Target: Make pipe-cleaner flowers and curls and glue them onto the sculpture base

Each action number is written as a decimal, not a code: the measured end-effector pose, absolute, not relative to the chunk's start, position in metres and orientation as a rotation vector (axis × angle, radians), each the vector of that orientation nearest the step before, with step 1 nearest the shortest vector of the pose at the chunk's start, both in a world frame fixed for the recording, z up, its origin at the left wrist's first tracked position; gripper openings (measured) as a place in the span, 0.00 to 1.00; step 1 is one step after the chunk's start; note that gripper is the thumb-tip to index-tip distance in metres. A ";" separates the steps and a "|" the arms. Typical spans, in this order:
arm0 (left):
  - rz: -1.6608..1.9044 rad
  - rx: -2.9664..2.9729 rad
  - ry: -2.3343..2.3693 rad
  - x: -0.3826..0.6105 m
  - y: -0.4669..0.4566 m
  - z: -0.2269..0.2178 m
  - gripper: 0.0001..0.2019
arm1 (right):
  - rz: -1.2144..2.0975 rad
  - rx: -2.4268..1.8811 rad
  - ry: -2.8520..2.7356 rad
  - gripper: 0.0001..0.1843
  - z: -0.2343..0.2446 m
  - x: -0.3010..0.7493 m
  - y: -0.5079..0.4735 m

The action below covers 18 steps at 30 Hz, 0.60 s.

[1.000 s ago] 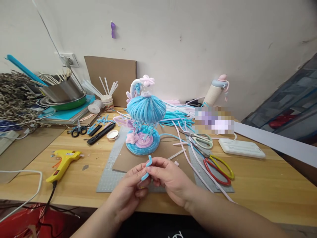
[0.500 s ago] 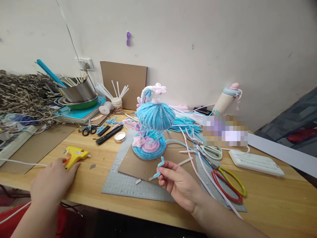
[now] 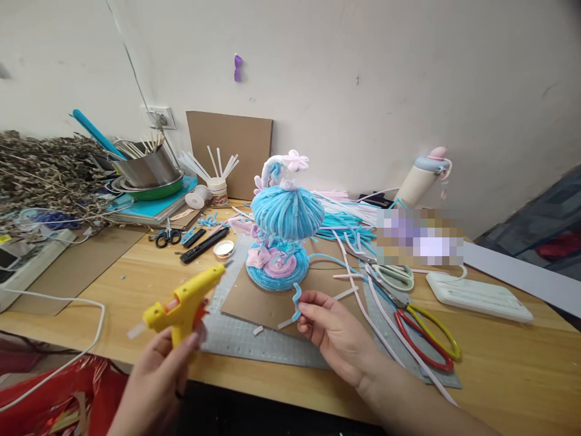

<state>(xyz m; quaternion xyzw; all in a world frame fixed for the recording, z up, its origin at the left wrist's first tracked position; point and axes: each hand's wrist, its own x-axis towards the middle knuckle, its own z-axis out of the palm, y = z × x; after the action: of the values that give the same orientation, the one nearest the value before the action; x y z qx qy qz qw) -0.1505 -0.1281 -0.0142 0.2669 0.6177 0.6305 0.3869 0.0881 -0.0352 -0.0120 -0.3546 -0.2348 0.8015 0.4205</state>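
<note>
My left hand (image 3: 170, 360) is closed around the handle of a yellow hot glue gun (image 3: 195, 290), raised over the table's front edge with its nozzle pointing up and right. A glue stick pokes out of its back end. Between thumb and fingers, my right hand (image 3: 331, 330) pinches a short wavy piece of blue pipe cleaner (image 3: 296, 297). Just behind that piece stands a lamp-like figure of pipe cleaners (image 3: 288, 212), with a blue ribbed shade, a curved white stem with a pink flower, and a round blue and pink base.
Under the figure lies cardboard (image 3: 254, 303) on a grey cutting mat (image 3: 218, 342). Red-and-yellow-handled scissors (image 3: 426, 333), green-handled scissors (image 3: 394, 277) and loose pipe cleaners (image 3: 345, 227) lie right. Black scissors (image 3: 167, 235), a utility knife (image 3: 204, 245) and a round lid (image 3: 224, 249) lie left.
My left hand has picked the glue gun up off the table and carried it right, toward the mat. My right hand keeps its pinch on the blue piece, almost in place.
</note>
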 end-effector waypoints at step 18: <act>1.395 1.104 1.046 -0.095 -0.144 -0.023 0.16 | 2.302 -0.724 -0.389 0.11 -0.005 0.092 -0.041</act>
<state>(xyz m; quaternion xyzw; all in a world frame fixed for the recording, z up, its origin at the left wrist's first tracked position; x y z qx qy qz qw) -0.0952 -0.1436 -0.0231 0.4593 0.4348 0.5803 0.5131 0.0922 -0.0414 -0.0052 -0.2784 -0.1494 0.8852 0.3414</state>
